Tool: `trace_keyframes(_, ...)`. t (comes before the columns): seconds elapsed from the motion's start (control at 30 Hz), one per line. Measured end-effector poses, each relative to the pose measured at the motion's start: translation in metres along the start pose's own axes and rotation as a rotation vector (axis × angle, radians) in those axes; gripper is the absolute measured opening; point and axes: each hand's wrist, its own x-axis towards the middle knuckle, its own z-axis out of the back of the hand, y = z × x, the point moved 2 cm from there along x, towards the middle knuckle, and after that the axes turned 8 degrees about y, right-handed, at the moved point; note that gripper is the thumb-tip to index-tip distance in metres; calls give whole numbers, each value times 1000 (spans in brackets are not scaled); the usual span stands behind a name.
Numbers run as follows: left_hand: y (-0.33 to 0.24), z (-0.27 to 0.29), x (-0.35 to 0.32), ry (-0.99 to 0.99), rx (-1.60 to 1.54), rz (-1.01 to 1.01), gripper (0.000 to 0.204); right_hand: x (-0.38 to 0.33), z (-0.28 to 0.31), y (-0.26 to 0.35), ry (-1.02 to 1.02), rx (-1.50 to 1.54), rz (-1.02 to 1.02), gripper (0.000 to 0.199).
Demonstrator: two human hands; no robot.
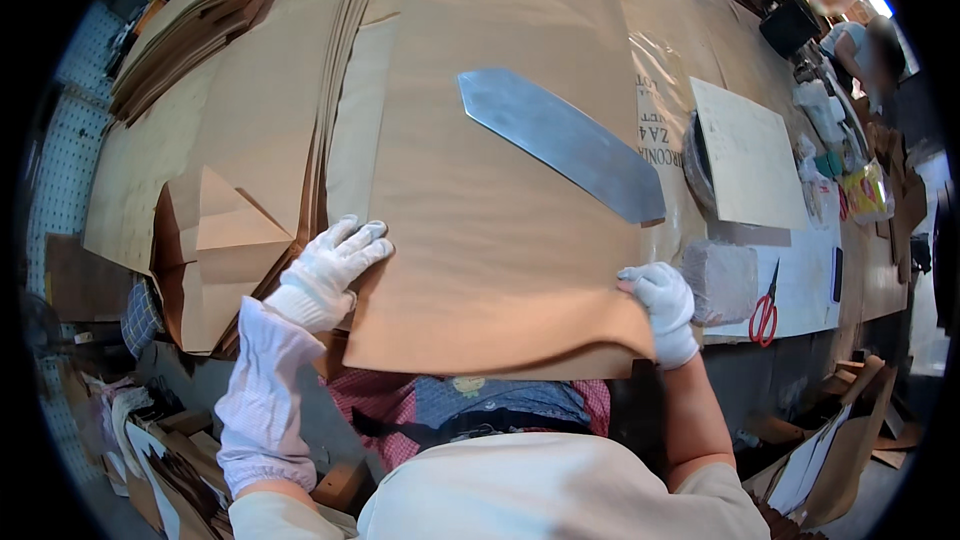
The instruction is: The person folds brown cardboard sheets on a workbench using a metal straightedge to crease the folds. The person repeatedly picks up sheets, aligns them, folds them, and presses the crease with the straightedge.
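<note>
Two gloved hands worked on one big sheet [480, 240] of brown paper that lay on the counter [810, 290]. The left hand [325, 275] lay flat with its fingers spread, palm down, on the sheet's left edge near the front corner, and it gripped nothing. The right hand [665, 310] was closed on the front right corner of the sheet, with the thumb on top and the fingers under the paper, at the place where the sheet hung over the front edge of the counter. On the sheet, toward the far right part, rested a long flat metal blade [560, 140] with pointed ends, lying at a slant and well apart from both hands. Just left of the sheet a stack of brown paper [335, 100] showed its many thin edges, and near the left hand lay a folded paper piece [230, 230] with a triangle flap. More brown stacks [190, 30] stood at the far left of the counter. To the right of the right hand sat a grey block [722, 282], almost touching the sheet's edge, and beyond it red scissors [765, 312] lay on a white part of the counter. Farther back on the right a pale board [745, 155] leaned over a round dark thing. Another person [860, 45] was at the far right end of the counter, blurred.
</note>
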Motion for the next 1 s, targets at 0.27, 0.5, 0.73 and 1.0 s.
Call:
trace_keyframes(0.27, 4, -61, 27, -294, -566, 864, 23, 20, -25, -29, -49, 767, -820, 18)
trace_keyframes(0.5, 4, -75, 40, -332, -119, 846, 41, 14, -38, -7, -164, -132, -620, 25)
trace_keyframes(0.73, 9, -60, 43, -206, -217, 946, 41, 22, -46, -2, -306, -176, -434, 40)
trace_keyframes(1.0, 8, -29, 65, 147, 87, 984, 40, 79, -44, 27, 153, -242, -33, 81)
